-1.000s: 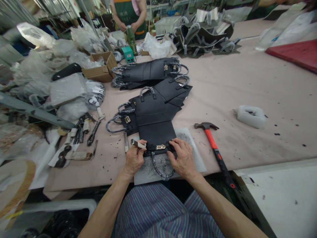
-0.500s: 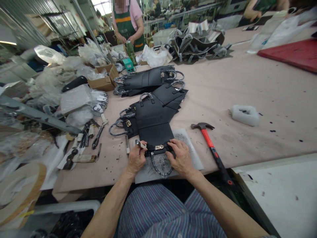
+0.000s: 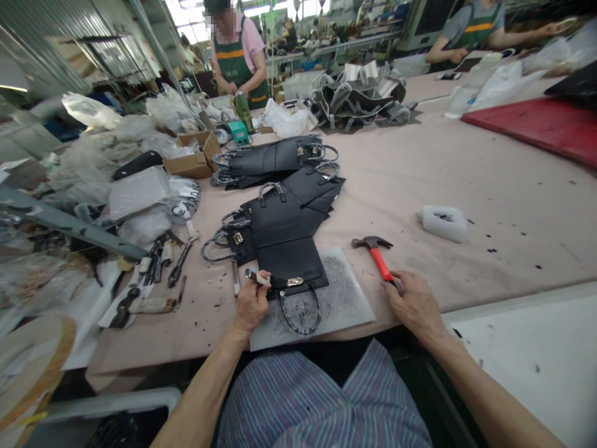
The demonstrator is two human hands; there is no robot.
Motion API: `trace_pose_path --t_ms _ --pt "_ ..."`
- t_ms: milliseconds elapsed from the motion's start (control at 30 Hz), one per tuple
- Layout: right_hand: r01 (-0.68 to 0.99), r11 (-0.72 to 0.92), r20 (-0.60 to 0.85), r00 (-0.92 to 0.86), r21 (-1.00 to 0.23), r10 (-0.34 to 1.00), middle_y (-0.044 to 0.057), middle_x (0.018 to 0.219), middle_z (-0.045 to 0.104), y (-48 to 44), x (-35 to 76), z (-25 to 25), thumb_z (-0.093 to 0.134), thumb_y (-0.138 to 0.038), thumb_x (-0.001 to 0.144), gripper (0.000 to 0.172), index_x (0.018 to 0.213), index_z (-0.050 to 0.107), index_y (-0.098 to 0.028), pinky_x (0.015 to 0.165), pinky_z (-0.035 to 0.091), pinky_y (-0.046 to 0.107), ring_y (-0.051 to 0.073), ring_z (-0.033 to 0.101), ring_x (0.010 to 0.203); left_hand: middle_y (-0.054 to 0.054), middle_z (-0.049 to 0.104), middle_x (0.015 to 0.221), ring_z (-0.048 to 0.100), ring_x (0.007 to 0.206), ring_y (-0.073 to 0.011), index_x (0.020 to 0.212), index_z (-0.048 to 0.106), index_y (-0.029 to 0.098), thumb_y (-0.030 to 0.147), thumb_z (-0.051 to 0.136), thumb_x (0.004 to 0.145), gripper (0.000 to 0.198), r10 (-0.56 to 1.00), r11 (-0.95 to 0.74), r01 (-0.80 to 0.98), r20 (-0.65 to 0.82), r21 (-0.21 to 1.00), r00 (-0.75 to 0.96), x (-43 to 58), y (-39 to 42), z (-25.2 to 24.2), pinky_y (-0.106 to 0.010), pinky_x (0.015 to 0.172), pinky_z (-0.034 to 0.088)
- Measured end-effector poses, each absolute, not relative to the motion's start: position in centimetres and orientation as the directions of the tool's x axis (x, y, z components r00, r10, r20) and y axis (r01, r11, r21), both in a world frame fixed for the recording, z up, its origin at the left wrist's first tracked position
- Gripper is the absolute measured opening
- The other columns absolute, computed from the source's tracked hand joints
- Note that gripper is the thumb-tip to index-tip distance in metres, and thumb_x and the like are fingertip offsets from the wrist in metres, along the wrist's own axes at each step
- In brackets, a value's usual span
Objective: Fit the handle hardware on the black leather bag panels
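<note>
A black bag panel [image 3: 291, 261] with a gold clasp [image 3: 295, 282] and a speckled handle lies on a pale cutting pad [image 3: 347, 298] at the table's near edge. My left hand [image 3: 250, 305] is closed round a small metal punch [image 3: 256, 277], its tip at the panel's lower left corner. My right hand [image 3: 413, 303] has closed round the grip of a red-handled hammer [image 3: 379, 256], which lies on the table to the right of the pad.
More black bag panels [image 3: 280, 205] are stacked behind the pad. Hand tools [image 3: 163, 261] and plastic bags lie at left, a white foam block [image 3: 443, 223] at right, a red board [image 3: 536, 124] far right. People in green aprons work at the far end.
My right hand left the bag panel and moved right onto the hammer handle. My left hand stays with the punch at the panel. The view tilted up slightly.
</note>
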State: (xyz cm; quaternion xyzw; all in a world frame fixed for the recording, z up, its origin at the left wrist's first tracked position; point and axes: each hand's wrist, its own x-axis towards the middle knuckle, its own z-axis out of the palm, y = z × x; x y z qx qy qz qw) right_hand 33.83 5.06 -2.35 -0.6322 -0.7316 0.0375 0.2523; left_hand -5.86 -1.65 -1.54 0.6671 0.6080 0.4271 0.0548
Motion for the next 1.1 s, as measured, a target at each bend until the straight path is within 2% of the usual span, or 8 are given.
trace_pose_path --t_ms 133,200,233,300,400,467,667,1100 --pt "0.959 0.075 0.137 -0.039 -0.272 0.990 0.020 0.106 0.066 4.6 33.5 -2.3 0.053 -0.035 0.091 0.036 0.116 0.065 -0.011 0.087 0.048 0.045 0.035 0.061 0.100 -0.007 0.075 0.103 0.074 0.090 -0.0196 0.111 0.063 0.020 0.018 0.053 0.094 0.020 0.870 -0.250 0.769 0.486 0.589 -0.090 -5.8 -1.4 -1.2 -0.032 0.085 0.059" --pt "0.928 -0.041 0.035 0.058 -0.370 0.998 0.017 0.100 0.065 5.1 33.1 -1.5 0.056 -0.031 0.089 0.031 0.113 0.066 -0.014 0.081 0.047 0.042 0.033 0.061 0.095 -0.007 0.076 0.104 0.074 0.091 -0.0201 0.111 0.063 0.020 0.017 0.054 0.093 0.021 0.877 -0.256 0.762 0.474 0.595 -0.076 -5.8 -1.3 -1.1 -0.033 0.085 0.059" --pt "0.855 -0.151 -0.066 0.136 -0.497 0.989 0.013 0.093 0.064 5.5 32.9 -1.0 0.059 -0.027 0.086 0.025 0.107 0.066 -0.016 0.078 0.047 0.039 0.030 0.061 0.089 -0.007 0.076 0.105 0.074 0.092 -0.0203 0.111 0.063 0.020 0.017 0.054 0.093 0.021 0.882 -0.257 0.755 0.466 0.603 -0.073 -5.8 -1.3 -1.1 -0.033 0.085 0.059" --pt "0.535 -0.417 -0.360 0.215 -0.735 0.908 0.005 0.076 0.059 6.3 32.5 0.2 0.064 -0.019 0.079 0.015 0.093 0.064 -0.020 0.068 0.046 0.033 0.023 0.059 0.075 -0.007 0.076 0.105 0.074 0.092 -0.0201 0.111 0.064 0.020 0.018 0.053 0.093 0.021 0.888 -0.252 0.737 0.453 0.627 -0.083 -5.8 -1.3 -1.1 -0.033 0.085 0.060" --pt "0.088 -0.650 -0.647 0.058 -0.755 0.760 -0.001 0.066 0.054 6.9 31.7 1.8 0.064 -0.015 0.077 0.010 0.083 0.059 -0.021 0.055 0.045 0.027 0.015 0.052 0.058 -0.007 0.076 0.105 0.074 0.091 -0.0196 0.109 0.065 0.020 0.020 0.053 0.094 0.020 0.889 -0.244 0.706 0.444 0.665 -0.111 -5.9 -1.4 -1.2 -0.032 0.084 0.060" --pt "0.002 -0.686 -0.685 -0.026 -0.728 0.728 -0.002 0.066 0.053 6.8 30.9 2.5 0.061 -0.017 0.083 0.005 0.081 0.056 -0.020 0.048 0.044 0.023 0.011 0.047 0.051 -0.007 0.076 0.106 0.074 0.094 -0.0201 0.108 0.066 0.020 0.021 0.054 0.094 0.019 0.888 -0.242 0.686 0.441 0.686 -0.128 -5.9 -1.5 -1.3 -0.033 0.086 0.059" --pt "-0.199 -0.741 -0.745 -0.068 -0.642 0.664 -0.008 0.057 0.042 6.4 28.4 2.4 0.047 -0.020 0.097 0.017 0.080 0.047 -0.021 0.034 0.032 0.016 0.006 0.036 0.038 -0.007 0.077 0.101 0.074 0.090 -0.0205 0.103 0.068 0.019 0.024 0.055 0.093 0.017 0.888 -0.194 0.612 0.403 0.767 -0.222 -5.9 -1.4 -1.4 -0.033 0.082 0.059" --pt "-0.302 -0.712 -0.742 -0.021 -0.634 0.670 -0.008 0.055 0.045 5.3 27.8 1.3 0.050 -0.022 0.098 0.017 0.081 0.051 -0.020 0.030 0.032 0.016 0.006 0.038 0.036 -0.008 0.078 0.102 0.074 0.096 -0.0206 0.098 0.068 0.019 0.028 0.060 0.093 0.013 0.899 -0.153 0.419 0.302 0.895 -0.316 -6.1 -1.6 -1.2 -0.034 0.086 0.059"
